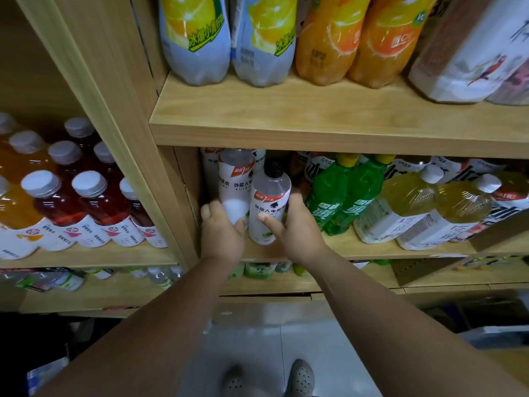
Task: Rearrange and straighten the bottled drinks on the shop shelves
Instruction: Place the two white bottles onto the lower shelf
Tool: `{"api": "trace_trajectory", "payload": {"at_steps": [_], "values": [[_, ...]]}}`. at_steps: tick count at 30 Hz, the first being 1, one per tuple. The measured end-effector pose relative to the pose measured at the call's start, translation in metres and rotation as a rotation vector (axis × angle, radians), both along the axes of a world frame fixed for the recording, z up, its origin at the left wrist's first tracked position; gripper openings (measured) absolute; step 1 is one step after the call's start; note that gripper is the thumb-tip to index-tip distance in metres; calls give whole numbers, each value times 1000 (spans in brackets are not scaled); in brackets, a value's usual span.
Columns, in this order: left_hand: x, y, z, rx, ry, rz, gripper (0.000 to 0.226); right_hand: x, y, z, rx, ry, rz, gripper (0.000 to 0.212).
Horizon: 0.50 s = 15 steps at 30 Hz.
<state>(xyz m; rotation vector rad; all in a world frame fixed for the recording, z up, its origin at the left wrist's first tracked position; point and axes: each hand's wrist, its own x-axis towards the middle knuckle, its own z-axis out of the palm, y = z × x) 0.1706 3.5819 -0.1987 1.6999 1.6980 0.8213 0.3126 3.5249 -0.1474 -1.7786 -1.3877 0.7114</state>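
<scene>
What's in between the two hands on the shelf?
In the head view, a white-labelled bottle with a black cap stands between the left hand and the right hand.

The shelves [315, 116] are pale wood with a fine grain. At the near left of the middle shelf, two white-labelled bottles [267, 207] carry black lettering and a red band; one has a black cap. To their right stand green bottles [337, 196] with yellow caps, then pale yellow drinks [412, 193] with white caps. Further left, red drinks [83, 202] have grey-white caps. Above, orange bottles [357, 38] show orange-slice pictures.
</scene>
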Motion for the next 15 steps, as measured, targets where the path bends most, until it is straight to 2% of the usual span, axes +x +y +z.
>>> {"api": "trace_trajectory", "payload": {"at_steps": [4, 10, 15], "values": [[1, -1, -2, 1, 21, 0, 44, 2, -4, -2, 8, 73, 21, 54], [-6, -10, -22, -18, -88, 75, 69, 0, -6, -13, 6, 69, 1, 49], [-11, -24, -19, -19, -138, 63, 71, -1, -5, -25, -44, 79, -16, 43]]}}
